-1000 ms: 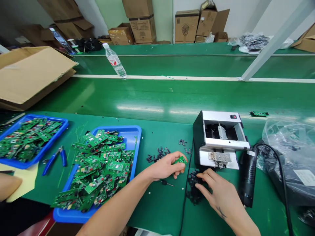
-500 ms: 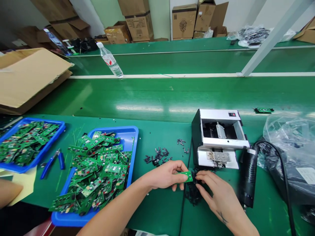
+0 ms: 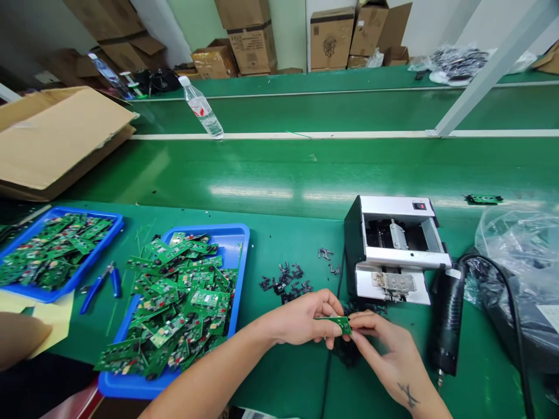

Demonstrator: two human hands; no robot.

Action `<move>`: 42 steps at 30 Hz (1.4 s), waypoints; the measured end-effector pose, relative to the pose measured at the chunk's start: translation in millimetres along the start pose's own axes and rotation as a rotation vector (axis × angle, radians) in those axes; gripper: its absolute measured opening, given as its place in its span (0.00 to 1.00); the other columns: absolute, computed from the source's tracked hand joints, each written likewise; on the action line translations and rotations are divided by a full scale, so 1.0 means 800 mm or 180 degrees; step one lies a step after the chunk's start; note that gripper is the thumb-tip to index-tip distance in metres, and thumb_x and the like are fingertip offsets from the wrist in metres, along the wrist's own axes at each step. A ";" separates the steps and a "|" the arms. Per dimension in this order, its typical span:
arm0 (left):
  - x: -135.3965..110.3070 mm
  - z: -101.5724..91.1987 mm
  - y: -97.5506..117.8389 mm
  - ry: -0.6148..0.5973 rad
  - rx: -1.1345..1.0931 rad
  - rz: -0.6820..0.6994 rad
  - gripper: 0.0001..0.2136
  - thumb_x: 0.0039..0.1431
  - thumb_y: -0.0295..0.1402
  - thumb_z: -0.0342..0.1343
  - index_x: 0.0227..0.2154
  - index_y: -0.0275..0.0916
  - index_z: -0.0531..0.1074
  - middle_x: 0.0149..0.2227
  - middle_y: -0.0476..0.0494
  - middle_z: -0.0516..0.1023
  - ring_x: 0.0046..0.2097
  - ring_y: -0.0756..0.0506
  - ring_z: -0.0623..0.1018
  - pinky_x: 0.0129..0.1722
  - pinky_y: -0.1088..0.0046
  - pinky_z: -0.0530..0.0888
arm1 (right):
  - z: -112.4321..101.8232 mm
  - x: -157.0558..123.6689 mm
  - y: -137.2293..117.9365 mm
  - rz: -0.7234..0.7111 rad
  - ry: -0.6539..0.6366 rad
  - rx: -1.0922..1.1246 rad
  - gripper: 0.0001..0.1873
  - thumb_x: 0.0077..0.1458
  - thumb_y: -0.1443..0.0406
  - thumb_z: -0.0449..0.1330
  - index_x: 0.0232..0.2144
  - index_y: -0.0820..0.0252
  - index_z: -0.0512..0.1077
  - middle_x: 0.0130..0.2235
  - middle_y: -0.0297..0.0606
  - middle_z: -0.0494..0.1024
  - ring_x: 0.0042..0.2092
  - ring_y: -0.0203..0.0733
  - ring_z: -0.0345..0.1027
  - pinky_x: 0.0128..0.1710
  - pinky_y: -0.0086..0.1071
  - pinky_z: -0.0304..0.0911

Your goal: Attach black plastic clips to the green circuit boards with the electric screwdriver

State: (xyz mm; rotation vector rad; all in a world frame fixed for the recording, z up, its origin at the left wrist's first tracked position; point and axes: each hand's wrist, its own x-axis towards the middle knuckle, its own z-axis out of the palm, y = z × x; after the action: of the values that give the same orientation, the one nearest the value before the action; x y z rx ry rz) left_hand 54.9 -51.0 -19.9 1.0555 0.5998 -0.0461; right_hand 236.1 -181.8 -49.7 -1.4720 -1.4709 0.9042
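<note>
Far to the left of the white-and-black metal machine (image 3: 395, 250), another person's forearm (image 3: 20, 334) lies beside a pale yellow paper sheet (image 3: 55, 317), and a shallow blue plastic tray (image 3: 82, 214) holds a heap of green circuit boards. Still left of the machine, a pair of blue-handled pliers (image 3: 100, 288) rests on the green workbench (image 3: 283, 372), just beside a second blue plastic tray (image 3: 205, 230) piled with more boards. Nearer the machine, small dark plastic pieces (image 3: 283, 282) lie scattered. Just in front of it, the person's left hand (image 3: 301, 319) and right hand (image 3: 384, 349) meet, held together over a dark heap of similar pieces (image 3: 349, 352). The left fingers (image 3: 325, 329) pinch one small green circuit board (image 3: 338, 323), and the right fingertips (image 3: 356, 331) seem to grip its other end, though the fingers partly hide the contact. To the right of the machine stand a black cylindrical handheld tool (image 3: 448, 326) with a cord and a crumpled clear plastic bag (image 3: 515, 244).
</note>
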 end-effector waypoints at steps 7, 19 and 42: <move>-0.005 0.003 0.011 -0.0066 0.0217 0.0085 0.15 0.56 0.41 0.61 0.39 0.37 0.65 0.36 0.44 0.76 0.28 0.53 0.73 0.27 0.76 0.65 | -0.001 0.001 -0.003 0.0590 0.0081 0.0563 0.05 0.59 0.62 0.61 0.37 0.55 0.75 0.38 0.39 0.82 0.37 0.41 0.80 0.39 0.29 0.77; -0.004 0.014 0.009 0.0316 0.0094 0.0232 0.12 0.54 0.35 0.62 0.38 0.37 0.67 0.31 0.50 0.70 0.28 0.52 0.73 0.28 0.76 0.65 | 0.009 -0.003 0.008 0.0821 0.0510 0.1082 0.09 0.56 0.58 0.64 0.33 0.57 0.76 0.38 0.44 0.82 0.37 0.45 0.79 0.39 0.33 0.76; 0.002 0.011 0.005 0.0351 0.0013 0.0134 0.19 0.52 0.45 0.64 0.37 0.36 0.67 0.34 0.44 0.76 0.27 0.53 0.73 0.25 0.76 0.64 | 0.009 0.002 0.005 0.0949 0.0498 0.1096 0.09 0.55 0.58 0.65 0.31 0.58 0.77 0.38 0.44 0.83 0.36 0.45 0.79 0.39 0.35 0.76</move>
State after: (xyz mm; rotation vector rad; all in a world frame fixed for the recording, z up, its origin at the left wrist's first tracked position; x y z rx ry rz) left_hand 61.7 -55.9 -14.1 1.0794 0.6771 0.0479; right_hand 230.9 -179.5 -56.0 -1.4821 -0.9407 1.1300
